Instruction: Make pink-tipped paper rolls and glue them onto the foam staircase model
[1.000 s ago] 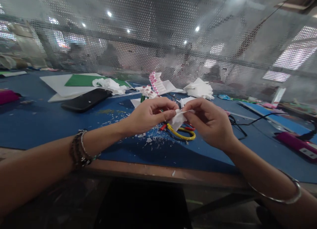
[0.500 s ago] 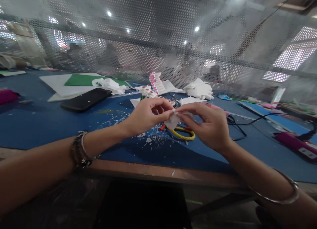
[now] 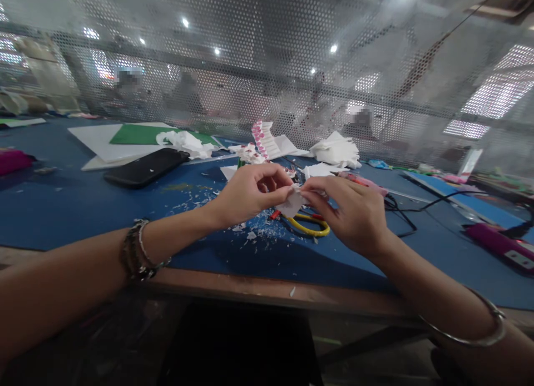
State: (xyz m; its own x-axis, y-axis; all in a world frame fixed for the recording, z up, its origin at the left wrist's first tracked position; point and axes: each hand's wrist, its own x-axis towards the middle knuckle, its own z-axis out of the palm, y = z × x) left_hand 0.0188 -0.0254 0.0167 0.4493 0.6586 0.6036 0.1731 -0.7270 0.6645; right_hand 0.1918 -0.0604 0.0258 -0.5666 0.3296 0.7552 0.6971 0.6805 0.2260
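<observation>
A small piece of white paper (image 3: 291, 204) is pinched between my two hands above the blue table. My left hand (image 3: 250, 195) grips its left side between thumb and fingertips. On the other side, my right hand (image 3: 350, 208) pinches the paper's upper right edge. Just below and behind the paper lie scissors with yellow handles (image 3: 311, 230), their other parts covered by the paper and my right hand. White paper flowers with dark red marks (image 3: 249, 153) stand behind my left hand. Tiny paper scraps (image 3: 267, 233) are scattered underneath.
A black phone (image 3: 147, 168) lies at the left, before white and green sheets (image 3: 137, 134). Crumpled white paper (image 3: 187, 144) and a white paper stack (image 3: 336, 150) sit farther back. At right are a pink tool (image 3: 367, 183), black cable and a purple power strip (image 3: 496, 244).
My right fingers have shifted slightly and closed more tightly at the paper's edge, so less paper sticks out on the right. My left hand is nearly still.
</observation>
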